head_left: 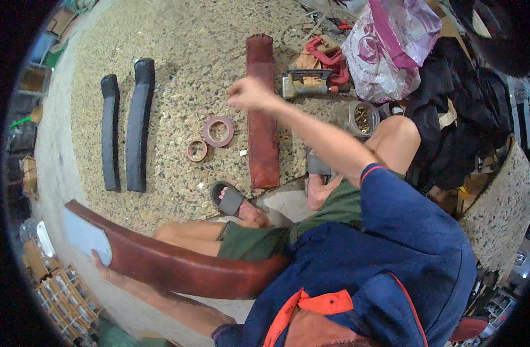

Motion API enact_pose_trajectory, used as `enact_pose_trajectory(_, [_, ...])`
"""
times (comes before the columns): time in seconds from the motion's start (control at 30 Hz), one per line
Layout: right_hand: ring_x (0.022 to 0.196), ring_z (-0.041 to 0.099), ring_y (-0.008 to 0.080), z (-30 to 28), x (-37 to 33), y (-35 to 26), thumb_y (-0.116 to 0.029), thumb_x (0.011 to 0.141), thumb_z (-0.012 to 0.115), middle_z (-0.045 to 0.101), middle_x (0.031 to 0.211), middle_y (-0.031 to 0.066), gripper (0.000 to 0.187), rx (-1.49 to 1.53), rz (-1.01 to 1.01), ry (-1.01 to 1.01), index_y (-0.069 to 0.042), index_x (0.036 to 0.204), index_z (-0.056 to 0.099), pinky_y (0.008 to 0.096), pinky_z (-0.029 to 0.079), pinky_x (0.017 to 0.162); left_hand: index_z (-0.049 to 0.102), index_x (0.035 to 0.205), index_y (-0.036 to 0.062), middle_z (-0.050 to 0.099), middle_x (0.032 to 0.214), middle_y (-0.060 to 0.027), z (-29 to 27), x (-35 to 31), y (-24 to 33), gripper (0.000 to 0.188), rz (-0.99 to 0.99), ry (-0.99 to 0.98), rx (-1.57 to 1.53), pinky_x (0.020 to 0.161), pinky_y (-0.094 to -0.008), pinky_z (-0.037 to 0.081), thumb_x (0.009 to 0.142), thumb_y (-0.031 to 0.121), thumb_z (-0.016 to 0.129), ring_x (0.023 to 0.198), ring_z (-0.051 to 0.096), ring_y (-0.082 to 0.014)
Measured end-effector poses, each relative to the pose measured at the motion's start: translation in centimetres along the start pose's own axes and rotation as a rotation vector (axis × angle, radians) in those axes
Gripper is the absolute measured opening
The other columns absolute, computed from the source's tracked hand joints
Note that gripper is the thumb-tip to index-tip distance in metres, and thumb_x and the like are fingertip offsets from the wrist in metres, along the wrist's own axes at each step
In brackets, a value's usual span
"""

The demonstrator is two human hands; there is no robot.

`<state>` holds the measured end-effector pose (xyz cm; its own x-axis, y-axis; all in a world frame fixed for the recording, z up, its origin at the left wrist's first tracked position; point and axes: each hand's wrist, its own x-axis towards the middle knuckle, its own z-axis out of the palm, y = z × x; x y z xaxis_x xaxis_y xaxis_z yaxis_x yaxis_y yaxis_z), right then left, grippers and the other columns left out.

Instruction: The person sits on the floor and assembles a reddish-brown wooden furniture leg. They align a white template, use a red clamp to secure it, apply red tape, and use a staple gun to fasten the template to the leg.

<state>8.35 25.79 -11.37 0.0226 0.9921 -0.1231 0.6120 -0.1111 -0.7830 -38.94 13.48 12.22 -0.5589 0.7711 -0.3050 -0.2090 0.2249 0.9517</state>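
head view: at lower left the left hand (106,274) clasped a curved red-brown upholstered pad (184,260), its long axis slanting toward lower centre; at upper centre the nearer right hand (250,95), blurred, grip indeterminable, overlay a near-vertical red-brown upholstered strip (262,141).

In the upper middle, the right hand (250,95) is blurred and covers a part of the dark red strip (262,150); whether they touch, I cannot tell. At the lower left, the curved brown piece (190,260) partly hides the left hand (105,271). The contents (362,120) of the clear container (351,118) are too small to name. The upper edge cuts the plastic bag (376,63).
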Motion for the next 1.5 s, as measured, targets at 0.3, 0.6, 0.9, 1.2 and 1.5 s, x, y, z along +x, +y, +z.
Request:
enact_pose_trajectory(0.3, [0.108, 0.070, 0.0450, -18.2, 1.5, 23.2, -0.039, 0.082, 0.081, 0.074, 0.115, 0.0236, 0.059, -0.614, 0.370, 0.602, -0.006, 0.129, 0.067, 0.0520, 0.055, 0.095, 0.050, 0.150, -0.0004, 0.059, 0.140, -0.0171, -2.1, 4.3, -0.2, 0.074, -0.055, 0.025, -0.105, 0.107, -0.0448, 0.048, 0.098, 0.051, 0.063, 0.126, 0.058, -0.0310])
enact_pose_trajectory(0.6, [0.157, 0.015, 0.0582, -18.2, 3.9, 28.5, -0.072, 0.065, 0.087, 0.024, 0.165, 0.0404, 0.139, -0.753, 0.696, 0.371, -0.017, 0.170, 0.015, 0.0727, 0.006, 0.124, 0.046, 0.151, -0.0012, 0.058, 0.139, -0.0177, -4.8, 8.7, -1.6, 0.074, 0.037, -0.157, -0.254, 0.108, -0.0439, 0.048, 0.100, 0.049, 0.063, 0.122, 0.059, -0.0311])
enact_pose_trajectory(0.9, [0.140, 0.050, 0.0507, -20.6, 5.2, 28.0, -0.059, 0.063, 0.085, 0.050, 0.152, 0.0322, 0.133, -0.666, 0.663, 0.238, -0.001, 0.165, 0.023, 0.0669, 0.026, 0.123, 0.047, 0.151, -0.0003, 0.058, 0.138, -0.0174, -4.2, 6.8, -1.1, 0.073, 0.011, -0.164, -0.184, 0.108, -0.0441, 0.046, 0.100, 0.049, 0.063, 0.125, 0.057, -0.0309])
enact_pose_trajectory(1.2, [0.119, 0.070, 0.0362, -26.1, 2.4, 23.0, -0.073, 0.058, 0.085, 0.074, 0.125, 0.0196, 0.101, -0.902, 0.588, 0.133, -0.003, 0.128, 0.069, 0.0557, 0.050, 0.105, 0.049, 0.150, -0.0028, 0.059, 0.142, -0.0173, -0.8, 4.6, -0.7, 0.077, 0.019, -0.037, -0.119, 0.111, -0.0458, 0.047, 0.099, 0.053, 0.063, 0.127, 0.058, -0.0326])
enact_pose_trajectory(1.5, [0.078, 0.069, 0.0224, -24.0, -7.2, 16.5, -0.050, 0.091, 0.077, 0.074, 0.096, 0.0060, 0.045, 0.855, 0.643, 0.106, -0.010, 0.111, 0.073, 0.0419, 0.059, 0.073, 0.059, 0.143, -0.0036, 0.065, 0.138, -0.0178, -2.9, 8.6, -1.7, 0.074, -0.097, -0.087, -0.055, 0.110, -0.0453, 0.049, 0.096, 0.052, 0.067, 0.123, 0.063, -0.0352])
